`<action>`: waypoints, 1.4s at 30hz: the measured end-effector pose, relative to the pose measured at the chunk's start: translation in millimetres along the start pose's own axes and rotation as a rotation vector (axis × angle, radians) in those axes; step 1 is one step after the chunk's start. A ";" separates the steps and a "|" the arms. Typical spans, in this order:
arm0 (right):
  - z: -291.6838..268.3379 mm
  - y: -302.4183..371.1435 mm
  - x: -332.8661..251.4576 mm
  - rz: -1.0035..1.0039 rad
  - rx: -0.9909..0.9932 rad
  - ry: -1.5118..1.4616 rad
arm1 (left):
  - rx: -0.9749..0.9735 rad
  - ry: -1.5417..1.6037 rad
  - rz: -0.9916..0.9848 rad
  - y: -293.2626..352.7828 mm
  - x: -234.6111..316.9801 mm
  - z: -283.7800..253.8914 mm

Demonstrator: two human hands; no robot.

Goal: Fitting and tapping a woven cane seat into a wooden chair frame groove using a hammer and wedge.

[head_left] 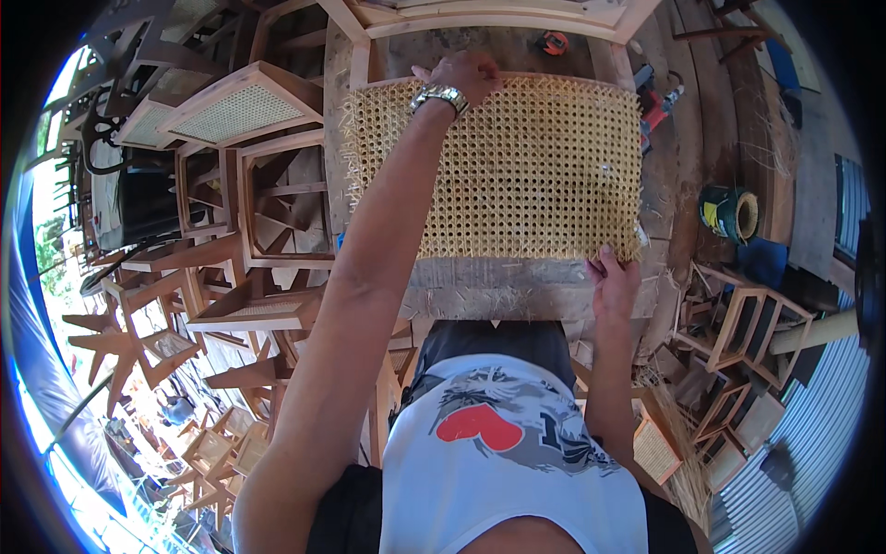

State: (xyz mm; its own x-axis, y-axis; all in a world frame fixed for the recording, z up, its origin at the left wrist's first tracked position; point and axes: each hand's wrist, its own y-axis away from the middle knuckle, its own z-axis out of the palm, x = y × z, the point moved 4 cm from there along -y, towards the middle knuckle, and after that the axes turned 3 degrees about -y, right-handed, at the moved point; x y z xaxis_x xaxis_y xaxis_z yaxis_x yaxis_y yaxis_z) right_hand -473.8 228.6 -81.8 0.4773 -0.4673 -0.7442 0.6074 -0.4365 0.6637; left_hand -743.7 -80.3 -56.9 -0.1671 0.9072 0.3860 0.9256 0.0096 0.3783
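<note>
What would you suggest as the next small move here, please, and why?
Perhaps gently square the woven cane sheet with the right hand while the left hand steadies its far edge: the right hand is already at the near right corner, and the side rails of the wooden frame seem to run beneath the sheet.
</note>
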 end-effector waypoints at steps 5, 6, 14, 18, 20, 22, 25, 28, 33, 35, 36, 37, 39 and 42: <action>5.1 -10.2 9.0 -0.057 -0.053 -0.027 | 0.017 -0.054 0.002 -2.1 -2.6 -0.5; 6.1 -11.7 10.1 -0.067 -0.078 -0.037 | 0.027 -0.055 0.016 -1.4 -1.7 -0.1; 7.1 -14.6 11.2 -0.101 -0.001 -0.014 | 0.019 -0.012 0.018 2.4 2.6 -1.2; 3.9 -19.7 13.6 -0.086 0.015 -0.045 | 0.031 0.013 0.055 2.8 3.2 -0.4; 2.9 -19.9 15.1 -0.094 0.022 -0.038 | 0.030 -0.014 0.046 -2.2 0.9 0.7; 3.9 -18.6 14.6 -0.101 0.031 -0.033 | 0.028 -0.014 0.038 -2.7 -0.1 1.2; 6.7 -10.6 11.5 -0.113 -0.021 -0.001 | 0.026 -0.004 0.026 -1.7 -4.1 2.1; 7.9 -10.8 8.1 -0.110 -0.018 0.007 | 0.047 0.006 0.036 -0.9 -0.5 -2.2; 10.2 -0.1 1.0 -0.079 0.046 0.102 | 0.060 0.069 0.020 6.0 2.3 -4.5; 3.1 -6.0 3.9 -0.095 0.018 0.128 | 0.091 0.058 0.039 9.1 3.4 -3.5; 2.8 -7.1 4.3 -0.106 -0.004 0.156 | 0.116 0.047 0.058 10.1 3.0 -1.8; 1.9 -7.3 5.5 -0.110 -0.008 0.154 | 0.129 0.069 0.064 11.1 2.4 0.3; 6.9 1.5 1.0 -0.131 0.038 0.162 | 0.121 0.062 0.067 12.1 -1.9 0.7; 7.7 4.2 2.5 -0.101 0.064 0.236 | 0.170 0.064 0.089 15.2 -7.8 6.0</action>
State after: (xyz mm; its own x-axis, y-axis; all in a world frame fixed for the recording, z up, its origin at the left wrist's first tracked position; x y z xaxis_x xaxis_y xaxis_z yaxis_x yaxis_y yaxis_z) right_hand -474.9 219.7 -80.3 0.5557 -0.2300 -0.7989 0.6216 -0.5232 0.5830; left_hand -726.3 -84.7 -59.2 -0.0988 0.8791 0.4664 0.9808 0.0069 0.1947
